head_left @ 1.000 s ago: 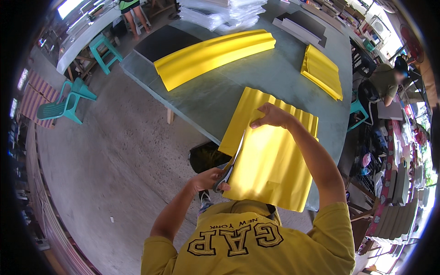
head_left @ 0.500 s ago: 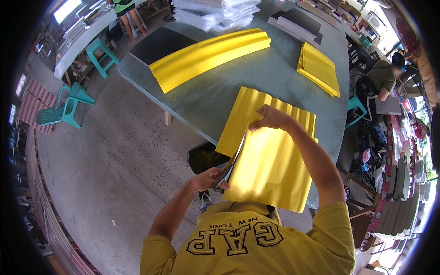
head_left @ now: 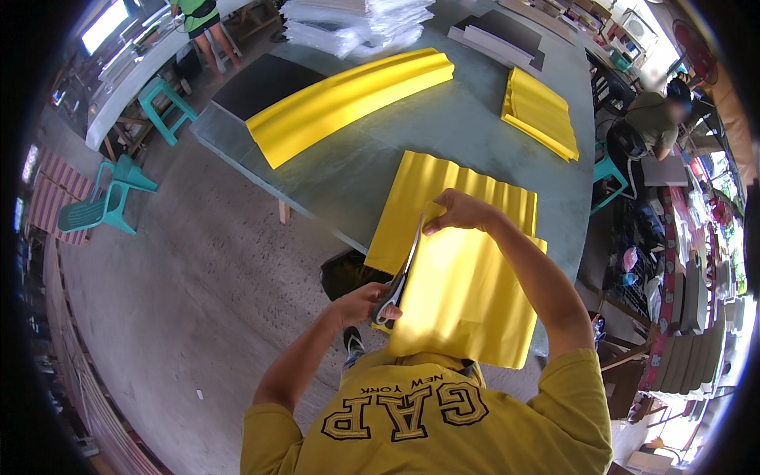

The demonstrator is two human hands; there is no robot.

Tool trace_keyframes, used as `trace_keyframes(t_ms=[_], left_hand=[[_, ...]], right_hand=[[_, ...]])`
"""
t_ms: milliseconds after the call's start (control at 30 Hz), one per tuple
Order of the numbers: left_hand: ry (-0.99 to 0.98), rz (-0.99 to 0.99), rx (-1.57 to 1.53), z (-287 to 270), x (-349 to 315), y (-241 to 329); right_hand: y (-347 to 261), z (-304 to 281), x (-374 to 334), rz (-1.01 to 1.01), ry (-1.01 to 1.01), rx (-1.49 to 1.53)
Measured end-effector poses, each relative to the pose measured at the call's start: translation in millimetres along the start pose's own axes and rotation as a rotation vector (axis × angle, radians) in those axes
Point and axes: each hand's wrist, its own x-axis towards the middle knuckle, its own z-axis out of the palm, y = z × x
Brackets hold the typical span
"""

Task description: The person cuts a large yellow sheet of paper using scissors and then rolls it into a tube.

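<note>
In my left hand (head_left: 358, 305) are dark-handled scissors (head_left: 389, 306), my fingers closed on the handles. Their long blades point away from me along the left edge of a wavy yellow sheet (head_left: 479, 297). At the far left corner of that sheet, my right hand (head_left: 461, 212) pinches its edge, close to the blade tips. The sheet hangs over the near table edge toward my body. Beneath it, another yellow layer (head_left: 393, 218) lies on the table and sticks out to the left and beyond.
The grey-green table (head_left: 332, 186) also bears a long yellow roll (head_left: 348, 99), a folded yellow stack (head_left: 541, 115), a black sheet (head_left: 273, 85) and plastic-wrapped stacks (head_left: 356, 28). Teal chairs (head_left: 115, 198) stand left. One person (head_left: 653, 123) sits right; another (head_left: 202, 24) stands far left.
The near yellow sheet's far left corner is lifted and folded at my right hand, which has shifted slightly. The scissors blades sit a little farther along the edge. The whole view has turned slightly.
</note>
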Motion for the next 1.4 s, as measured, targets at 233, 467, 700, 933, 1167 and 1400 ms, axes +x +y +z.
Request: trace_keyframes(t_ms=[233,467,700,933,1167,1400], left_hand=[[0.007,-0.003,-0.060,-8,6,9],[-0.017,-0.034,-0.035,-21,10,8],[-0.203,0.039,-0.091,-17,16,47],[0.032,0.300,-0.276,-22,40,80],[0.410,0.284,-0.342,-25,65,75],[0.779,0.297,-0.484,-40,44,36]], right_hand=[[-4,2,-12,-0.002,0.035,0.002],[3,18,-26,0.043,0.100,0.006],[-17,28,-54,0.059,0.192,-0.023],[-3,-76,-94,0.122,0.675,-0.028],[31,-265,-131,0.046,0.972,0.229],[10,-440,-126,-0.078,1.305,0.156]])
